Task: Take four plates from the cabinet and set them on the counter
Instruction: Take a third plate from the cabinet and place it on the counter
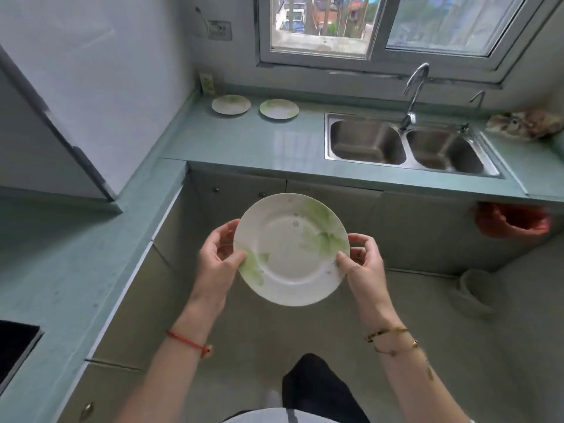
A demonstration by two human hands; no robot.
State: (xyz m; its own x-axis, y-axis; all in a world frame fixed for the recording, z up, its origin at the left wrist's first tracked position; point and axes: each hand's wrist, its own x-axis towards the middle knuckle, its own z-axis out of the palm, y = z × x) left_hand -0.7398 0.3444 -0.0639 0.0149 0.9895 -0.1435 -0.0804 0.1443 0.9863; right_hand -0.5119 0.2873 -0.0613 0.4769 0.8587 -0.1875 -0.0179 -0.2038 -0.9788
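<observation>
Green worktop [244,138] by the window is carrying two plates: far-left plate [231,104], neighbouring plate [279,109]. Third plate [291,248] is hanging above the floor, left hand [218,264] and right hand [363,265] fingers clamping opposite rims. Judging half done; a fourth is not showing.

Held plate [291,248]: glossy white, with pale green leaf washes on the rim at lower left and upper right, plus tiny grey-pink blossoms. Left rear plate [231,104] and right rear plate [279,109]: the same white ground and green leaf wash. Table [244,141]: pale sea-green, shiny. Sink [328,135]: bare steel grey. Cabinet doors [427,233]: dull beige-grey. Cord bracelet [189,341], left wrist: red. Chain bracelet [392,340], right wrist: gold. Hanging bag [512,222]: orange-red. Hob [15,346]: black. Trouser leg [317,389]: black.
</observation>
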